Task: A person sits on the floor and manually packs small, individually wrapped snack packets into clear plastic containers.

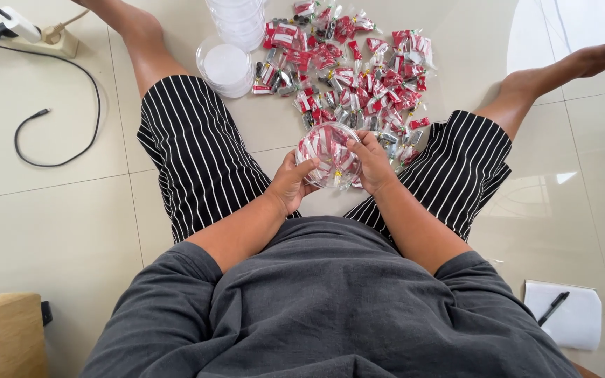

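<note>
Floor [50, 210]: pale glossy tile, I sit on it with legs spread in striped shorts [197, 154], grey shirt below the camera.

Heap of small packets [358, 77]: red-and-white wrapped, clear ends, scattered between my legs, just past my hands. Some lie touching my right knee side.

Stack of clear round containers [238, 21] at the top edge; one single clear round container with lid [225, 66] stands just beside it, touching the heap's left fringe.

Off to the left: power strip [57, 42] with a black cable [71, 119] looping over the tile, well apart from the work. Lower right: white notepad [565, 311] with a black pen [553, 306] across it. Lower left, corner of a tan cushion [1, 332].

In hand: clear round tub [330, 150], filled with the same red-and-white packets, held above my lap between the thighs, near the heap's front edge.

Left hand [290, 183]: fingers curled around the tub's left rim, thumb up on the side, firm hold.
Right hand [372, 164]: fingers closed over the right rim and top, pressing down on the packets or the lid; I cannot tell whether a lid is seated.

Judgement on doing this well: keep the tub level, brace with the left, press evenly round the rim with the right so no packet end gets pinched at the edge.
</note>
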